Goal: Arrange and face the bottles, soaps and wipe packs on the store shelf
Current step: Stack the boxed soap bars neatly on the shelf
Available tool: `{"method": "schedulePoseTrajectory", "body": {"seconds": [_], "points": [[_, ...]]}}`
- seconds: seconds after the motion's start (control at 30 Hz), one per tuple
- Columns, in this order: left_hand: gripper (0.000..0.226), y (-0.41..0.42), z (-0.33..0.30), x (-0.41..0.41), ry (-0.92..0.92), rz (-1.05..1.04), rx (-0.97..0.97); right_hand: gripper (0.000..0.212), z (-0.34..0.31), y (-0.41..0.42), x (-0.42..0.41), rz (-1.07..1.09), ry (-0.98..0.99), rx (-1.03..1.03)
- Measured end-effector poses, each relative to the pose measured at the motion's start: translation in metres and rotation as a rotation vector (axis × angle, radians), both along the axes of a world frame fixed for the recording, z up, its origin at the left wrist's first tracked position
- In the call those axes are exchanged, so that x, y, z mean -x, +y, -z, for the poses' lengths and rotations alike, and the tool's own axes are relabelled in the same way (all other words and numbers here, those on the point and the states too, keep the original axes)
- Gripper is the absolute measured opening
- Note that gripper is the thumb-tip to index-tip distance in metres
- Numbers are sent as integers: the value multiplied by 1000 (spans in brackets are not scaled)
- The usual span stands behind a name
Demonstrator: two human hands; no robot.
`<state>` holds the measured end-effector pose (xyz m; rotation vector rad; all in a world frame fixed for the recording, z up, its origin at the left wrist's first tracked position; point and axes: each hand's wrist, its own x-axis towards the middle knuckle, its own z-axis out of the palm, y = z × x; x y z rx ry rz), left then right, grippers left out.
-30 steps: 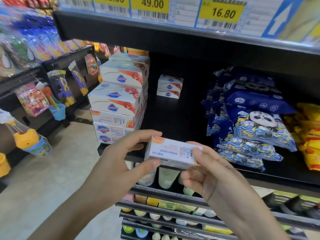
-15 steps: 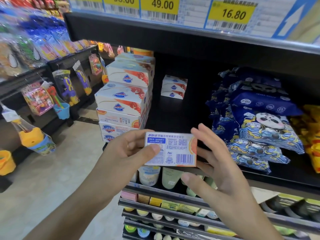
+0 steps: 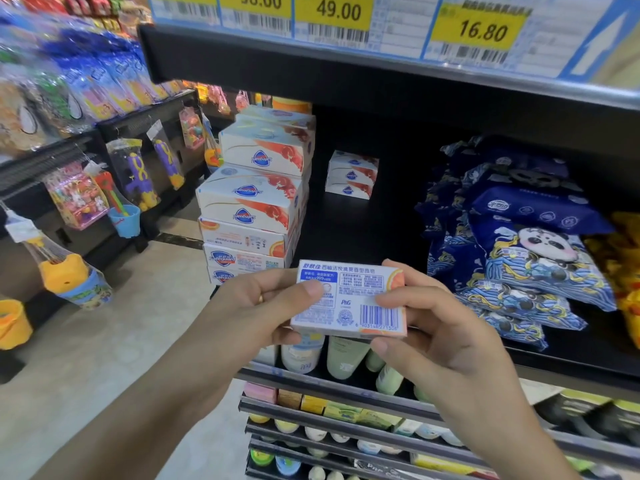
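Note:
I hold a white soap box in front of the black shelf, its barcode side facing me. My left hand pinches its left end, thumb on the face. My right hand grips its right end, fingers curled round the edge. A tall stack of soap boxes stands at the shelf's left end, some logos upside down. Three more soap boxes sit stacked deep on the shelf. Blue panda wipe packs lie piled to the right.
Yellow packs lie at the far right. Bottles stand on the shelf below, with small items on lower tiers. Yellow price tags line the shelf above. Hanging toys fill the rack across the aisle on the left.
The soap box has been turned from lying flat to showing its barcode side. My right hand let go, opened, and now grips the box's right end again.

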<state>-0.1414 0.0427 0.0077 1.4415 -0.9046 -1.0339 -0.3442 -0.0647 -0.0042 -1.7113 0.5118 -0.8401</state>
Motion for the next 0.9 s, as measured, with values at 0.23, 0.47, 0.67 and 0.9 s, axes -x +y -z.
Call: {"method": "schedulePoseTrajectory", "body": {"seconds": [0.23,0.47,0.67,0.9], "points": [[24,-6,19,-19,-63,-80,20,38,-11,3,-2,74,-25,-276],[75,13,12,0,-573,-58,231,42,-13,1,-8,-39,-94,-731],[56,11,12,-6,-533,-59,216,36,-14,5,-13,-67,-40,-775],[45,10,15,-9,-443,-52,207,39,-17,2,-18,-53,88,-646]]}}
